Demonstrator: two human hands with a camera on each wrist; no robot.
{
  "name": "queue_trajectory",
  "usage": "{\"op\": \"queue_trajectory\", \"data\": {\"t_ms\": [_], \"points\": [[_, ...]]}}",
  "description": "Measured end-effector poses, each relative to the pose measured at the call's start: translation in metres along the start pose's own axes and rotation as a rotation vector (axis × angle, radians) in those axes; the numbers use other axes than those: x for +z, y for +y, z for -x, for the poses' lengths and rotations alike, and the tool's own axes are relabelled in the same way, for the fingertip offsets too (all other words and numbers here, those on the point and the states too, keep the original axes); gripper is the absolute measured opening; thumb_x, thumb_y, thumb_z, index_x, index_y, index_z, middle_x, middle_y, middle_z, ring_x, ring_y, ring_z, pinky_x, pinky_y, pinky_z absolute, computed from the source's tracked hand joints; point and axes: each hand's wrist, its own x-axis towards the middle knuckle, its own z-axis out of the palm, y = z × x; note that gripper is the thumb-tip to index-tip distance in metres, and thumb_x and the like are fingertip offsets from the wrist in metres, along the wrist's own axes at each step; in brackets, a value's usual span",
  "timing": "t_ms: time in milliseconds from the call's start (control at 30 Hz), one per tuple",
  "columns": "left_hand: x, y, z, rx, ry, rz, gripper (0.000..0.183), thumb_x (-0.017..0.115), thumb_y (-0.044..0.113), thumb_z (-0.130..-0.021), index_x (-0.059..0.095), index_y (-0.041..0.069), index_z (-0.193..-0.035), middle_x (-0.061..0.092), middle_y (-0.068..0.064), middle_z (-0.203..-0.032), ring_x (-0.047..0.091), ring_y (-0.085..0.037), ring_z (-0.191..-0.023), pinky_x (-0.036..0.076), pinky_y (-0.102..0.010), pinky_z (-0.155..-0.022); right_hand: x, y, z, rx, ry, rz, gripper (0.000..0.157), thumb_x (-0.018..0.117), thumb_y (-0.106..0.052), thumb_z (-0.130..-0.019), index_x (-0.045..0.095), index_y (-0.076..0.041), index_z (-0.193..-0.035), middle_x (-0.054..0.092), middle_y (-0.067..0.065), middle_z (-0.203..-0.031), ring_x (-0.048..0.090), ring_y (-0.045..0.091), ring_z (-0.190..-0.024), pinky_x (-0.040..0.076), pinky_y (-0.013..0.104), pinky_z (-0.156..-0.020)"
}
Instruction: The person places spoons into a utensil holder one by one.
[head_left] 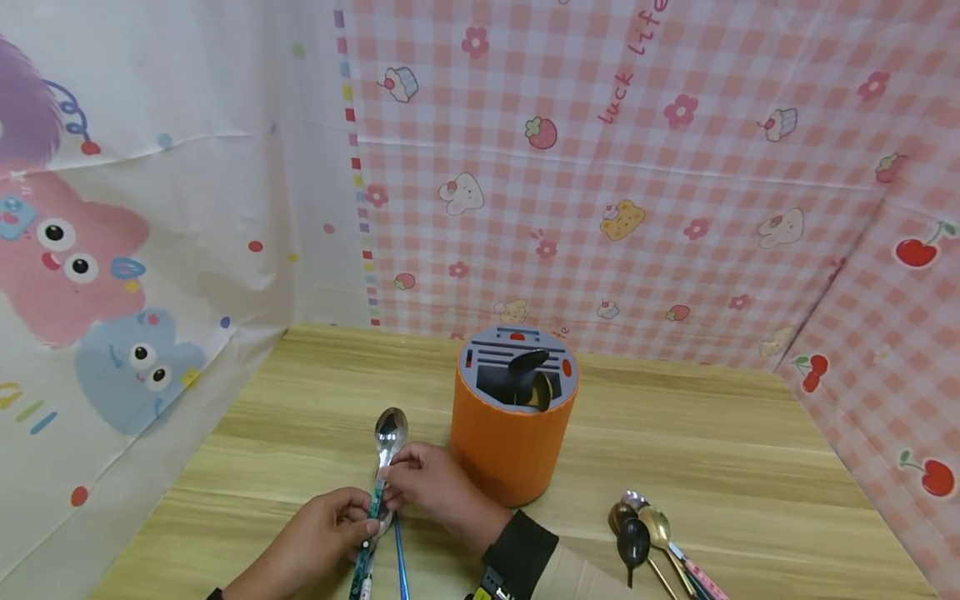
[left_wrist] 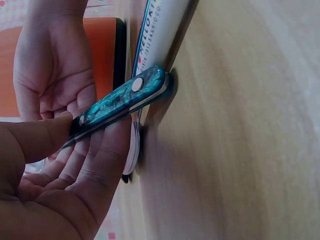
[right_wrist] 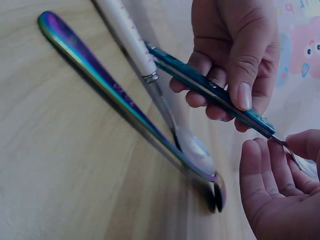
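A metal spoon (head_left: 392, 427) with a marbled green handle (left_wrist: 117, 100) is held between both hands, its bowl pointing away from the person. My left hand (head_left: 318, 529) pinches the handle between thumb and fingers. Near the bowl, my right hand (head_left: 442, 487) pinches the spoon's neck, as the right wrist view shows. Below them on the table lie a spoon with a white printed handle (right_wrist: 132, 42) and a rainbow-coloured metal spoon (right_wrist: 100, 82), their bowl ends close together. In the head view the hands partly cover these two.
An orange round utensil holder (head_left: 510, 454) with a grey slotted top stands just beyond the right hand. Inside it are a black utensil (head_left: 528, 362) and a gold one (head_left: 542, 392). Several spoons, including a black spoon (head_left: 634, 542), lie bunched at the right. Printed cloths hang around the table.
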Motion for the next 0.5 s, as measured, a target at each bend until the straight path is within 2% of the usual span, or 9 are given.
{"op": "queue_trajectory", "data": {"t_ms": [233, 500], "points": [[0.001, 0.003, 0.000, 0.001, 0.002, 0.019, 0.020, 0.068, 0.005, -0.091, 0.060, -0.007, -0.105, 0.067, -0.012, -0.088, 0.065, -0.022, -0.077, 0.059, -0.035, -0.062, -0.002, -0.009, 0.002, -0.024, 0.008, -0.020, 0.014, 0.069, -0.007, -0.090, 0.061, 0.000, -0.098, 0.066, 0.006, -0.082, 0.066, 0.019, -0.070, 0.060, 0.041, -0.071], [0.002, 0.010, -0.001, 0.050, 0.020, 0.018, 0.021, 0.069, 0.006, -0.090, 0.061, -0.006, -0.105, 0.067, -0.013, -0.088, 0.065, -0.022, -0.077, 0.058, -0.034, -0.064, -0.004, -0.019, 0.003, -0.045, 0.028, 0.019, 0.013, 0.069, -0.007, -0.090, 0.062, -0.001, -0.098, 0.065, 0.005, -0.082, 0.065, 0.016, -0.068, 0.060, 0.036, -0.069]]}}
